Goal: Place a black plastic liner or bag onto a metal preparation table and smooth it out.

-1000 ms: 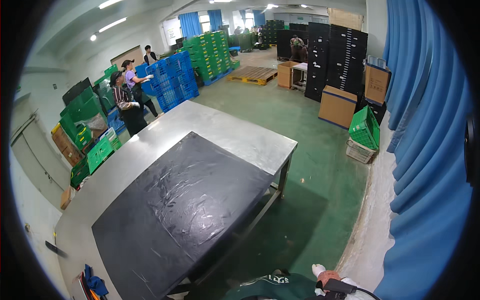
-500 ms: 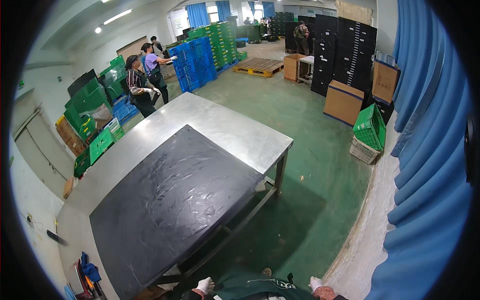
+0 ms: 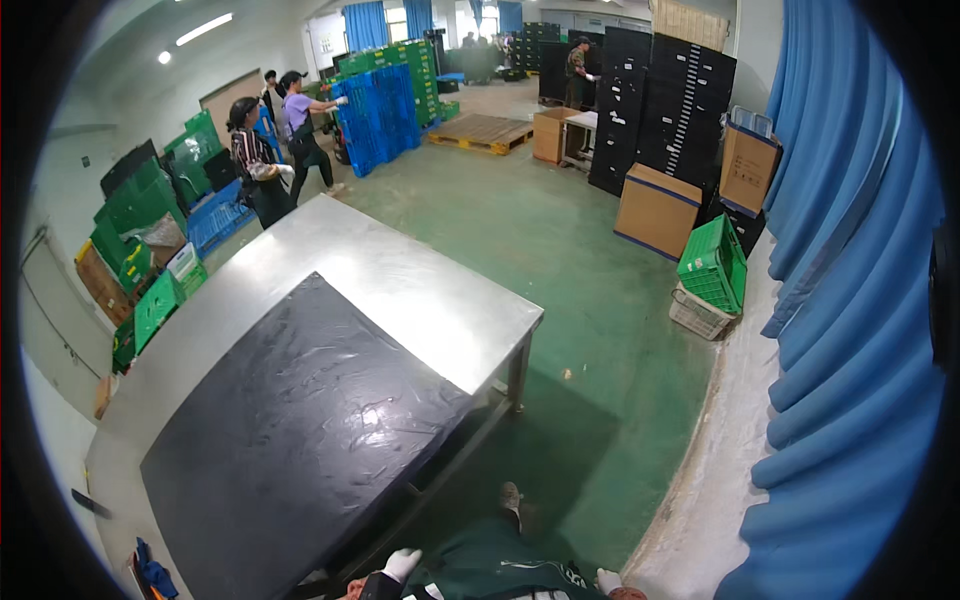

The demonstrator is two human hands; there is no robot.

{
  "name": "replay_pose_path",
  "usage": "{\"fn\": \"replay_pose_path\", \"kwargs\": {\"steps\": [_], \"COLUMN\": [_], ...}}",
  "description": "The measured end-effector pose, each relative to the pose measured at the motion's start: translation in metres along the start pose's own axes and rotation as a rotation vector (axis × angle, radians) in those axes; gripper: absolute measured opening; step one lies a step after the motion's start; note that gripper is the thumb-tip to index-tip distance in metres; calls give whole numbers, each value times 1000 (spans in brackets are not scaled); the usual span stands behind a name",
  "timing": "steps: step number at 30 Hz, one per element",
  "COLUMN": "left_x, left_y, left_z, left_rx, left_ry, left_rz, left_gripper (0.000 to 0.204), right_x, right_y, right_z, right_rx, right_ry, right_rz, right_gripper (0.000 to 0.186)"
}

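Observation:
My left hand [image 3: 402, 565], in a white glove, hangs low in front of my body beside the near edge of the table. Its fingers are curled together, and nothing shows in them. At the lower edge of the view my right hand [image 3: 608, 580], also white-gloved, hangs at my right side, away from the table. It looks loosely closed, with no object visible in it. A wrinkled black plastic sheet [image 3: 300, 430] covers the near part of the metal table [image 3: 430, 290]. Neither hand touches the sheet.
Green crates [image 3: 712, 265] are stacked on a white basket [image 3: 700, 312] near the blue curtain [image 3: 850, 300]. Cardboard boxes [image 3: 657, 210] stand by tall black stacks [image 3: 685, 115]. A wooden pallet [image 3: 480, 132] lies ahead. Two people stand beyond the table near blue pallets [image 3: 375, 120].
The view has shifted, so the table and sheet sit further left and lower. A shoe of mine shows further forward. The person in purple has stepped apart from the one in stripes.

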State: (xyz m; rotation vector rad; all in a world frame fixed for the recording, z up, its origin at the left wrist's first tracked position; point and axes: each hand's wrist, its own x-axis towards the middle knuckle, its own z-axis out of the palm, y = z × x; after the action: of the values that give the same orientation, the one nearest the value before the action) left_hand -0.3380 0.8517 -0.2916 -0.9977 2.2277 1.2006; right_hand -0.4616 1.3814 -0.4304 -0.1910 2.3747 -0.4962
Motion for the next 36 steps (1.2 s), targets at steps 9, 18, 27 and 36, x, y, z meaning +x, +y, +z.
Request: {"fn": "replay_pose_path", "kwargs": {"steps": [9,18,27,36], "left_x": [71,183,288,374], "left_y": [341,501,620,652], "left_z": [-62,-25,-23,-66], "left_rx": [-1,326,670,455], "left_ry": [-48,-92,-148,67], "left_rz": [689,900,702,342], "left_gripper": [36,45,48,54], "right_x": [56,145,308,549], "right_y": [-67,-21,89,-32], "right_z": [-160,-212,-346,-613], "right_rx": [928,526,794,675], "right_ry": [202,124,63,187], "right_rz": [489,375,645,474], "right_gripper": [35,39,40,41]}}
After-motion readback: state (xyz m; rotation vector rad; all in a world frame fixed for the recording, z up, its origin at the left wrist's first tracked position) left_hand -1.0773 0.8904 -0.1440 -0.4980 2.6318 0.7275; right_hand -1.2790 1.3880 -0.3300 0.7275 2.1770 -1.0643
